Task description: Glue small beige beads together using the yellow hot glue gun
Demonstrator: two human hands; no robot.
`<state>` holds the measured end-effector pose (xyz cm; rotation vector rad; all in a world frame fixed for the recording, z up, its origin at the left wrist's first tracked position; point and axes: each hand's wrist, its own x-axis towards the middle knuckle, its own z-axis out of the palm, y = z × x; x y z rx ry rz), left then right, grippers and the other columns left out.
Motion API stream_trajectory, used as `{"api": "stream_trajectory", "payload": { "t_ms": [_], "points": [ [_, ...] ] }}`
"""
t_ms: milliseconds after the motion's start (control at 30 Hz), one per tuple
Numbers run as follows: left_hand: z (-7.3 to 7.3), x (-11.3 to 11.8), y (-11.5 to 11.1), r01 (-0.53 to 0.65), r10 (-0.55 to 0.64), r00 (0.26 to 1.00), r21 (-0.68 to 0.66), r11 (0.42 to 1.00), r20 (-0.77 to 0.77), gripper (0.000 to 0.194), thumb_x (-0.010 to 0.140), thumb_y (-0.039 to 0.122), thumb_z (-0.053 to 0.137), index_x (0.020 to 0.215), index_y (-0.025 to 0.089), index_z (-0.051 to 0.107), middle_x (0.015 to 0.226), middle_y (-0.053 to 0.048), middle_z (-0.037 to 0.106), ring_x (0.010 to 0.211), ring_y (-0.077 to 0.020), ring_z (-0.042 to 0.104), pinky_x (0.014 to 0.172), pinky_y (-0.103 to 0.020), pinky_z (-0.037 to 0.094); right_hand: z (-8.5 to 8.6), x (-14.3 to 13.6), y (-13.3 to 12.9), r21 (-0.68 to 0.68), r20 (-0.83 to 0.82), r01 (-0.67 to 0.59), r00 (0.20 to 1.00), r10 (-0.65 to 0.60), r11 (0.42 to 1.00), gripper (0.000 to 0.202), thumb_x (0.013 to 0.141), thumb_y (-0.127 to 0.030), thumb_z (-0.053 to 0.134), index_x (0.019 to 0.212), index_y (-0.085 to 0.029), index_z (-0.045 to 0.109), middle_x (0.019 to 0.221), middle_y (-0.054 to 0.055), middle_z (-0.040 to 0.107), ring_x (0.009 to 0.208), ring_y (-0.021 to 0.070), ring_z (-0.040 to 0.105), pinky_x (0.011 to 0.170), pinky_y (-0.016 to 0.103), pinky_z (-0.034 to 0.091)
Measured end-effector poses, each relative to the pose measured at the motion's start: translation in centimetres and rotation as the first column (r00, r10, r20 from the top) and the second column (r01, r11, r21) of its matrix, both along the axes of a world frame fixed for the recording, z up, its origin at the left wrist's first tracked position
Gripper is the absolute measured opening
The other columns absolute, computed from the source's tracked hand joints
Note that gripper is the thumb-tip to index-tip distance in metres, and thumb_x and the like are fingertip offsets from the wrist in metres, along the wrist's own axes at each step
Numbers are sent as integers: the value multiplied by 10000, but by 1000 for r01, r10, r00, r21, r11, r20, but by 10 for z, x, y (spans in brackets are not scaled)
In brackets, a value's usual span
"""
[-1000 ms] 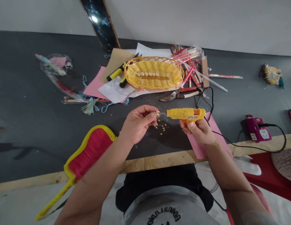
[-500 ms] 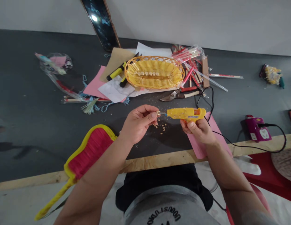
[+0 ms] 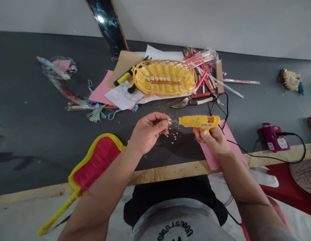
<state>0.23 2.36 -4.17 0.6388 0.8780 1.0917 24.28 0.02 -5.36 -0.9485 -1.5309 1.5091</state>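
Observation:
A small pale piece (image 3: 169, 121), too small to make out fully, is pinched between the thumb and fingers of my left hand (image 3: 151, 130). My right hand (image 3: 212, 138) is wrapped round the handle of a yellow hot glue gun (image 3: 195, 121). Its nozzle points left and meets, or nearly meets, the pale piece. Below the nozzle, several tiny tan bits (image 3: 173, 136) lie scattered on the dark tabletop. Behind my hands, a yellow wicker basket (image 3: 165, 87) holds a short row of small pale pieces (image 3: 158, 79).
Pruning shears (image 3: 182, 103) lie before the basket, with wrapped sticks (image 3: 208, 78) on its right. A pink sheet (image 3: 232, 137) is under my right wrist. The gun's black cord runs near a purple power adapter (image 3: 274, 138). A red-and-yellow fan (image 3: 95, 162) overhangs the wooden table edge (image 3: 170, 170).

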Motion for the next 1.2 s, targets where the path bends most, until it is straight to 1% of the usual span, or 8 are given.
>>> {"api": "stream_trajectory", "payload": {
  "t_ms": [267,500,667,867,1000,1100,1200],
  "points": [
    [-1,0,0,0,-1,1000,18,1000,22,268,604,276,947,788,179,778,675,0,719,554,-80,619,546,-189,529,0,0,1,-3,-29,-1,1000,1,1000,385,987,-539,536,805,-200,555,654,-29,425,538,100,354,483,253,346],
    [-1,-1,-1,-6,6,1000,16,1000,12,282,609,281,942,801,177,764,677,1,714,561,-86,609,549,-204,521,-5,3,1,21,6,-2,1000,2,1000,366,994,-532,526,851,-200,583,658,-25,431,554,111,383,502,261,349],
    [1,0,0,-12,12,1000,9,1000,6,290,586,291,949,787,182,770,666,1,708,561,-90,603,544,-208,522,-8,5,1,4,-2,-1,1000,1,1000,354,992,-529,533,892,-196,601,681,-20,437,556,110,380,495,260,338],
    [1,0,0,-17,17,1000,10,1000,1,292,583,286,950,786,176,771,652,3,700,555,-88,602,540,-204,521,-5,4,1,30,-33,-29,999,30,999,312,1015,-464,521,873,-197,594,691,-19,445,569,104,397,507,256,332],
    [1,-1,0,-12,12,1000,9,1000,0,291,588,281,947,789,174,767,662,3,696,563,-90,598,545,-211,520,-4,5,2,38,-31,-41,999,42,998,315,1016,-462,520,867,-194,591,705,-15,458,570,100,406,505,256,329],
    [1,-1,0,-17,17,1000,8,1000,5,297,581,283,951,787,171,770,648,7,687,556,-88,597,540,-207,518,-5,5,2,21,-28,-44,999,44,999,326,1009,-480,528,860,-195,582,727,-8,483,568,94,409,506,254,338],
    [1,0,1,-25,25,1000,7,1000,-4,308,563,291,960,778,169,775,654,3,701,550,-84,601,535,-197,519,-4,2,3,-19,-69,-26,997,25,999,313,986,-502,562,894,-203,577,759,-3,527,547,86,409,491,249,344]
  ]
}}
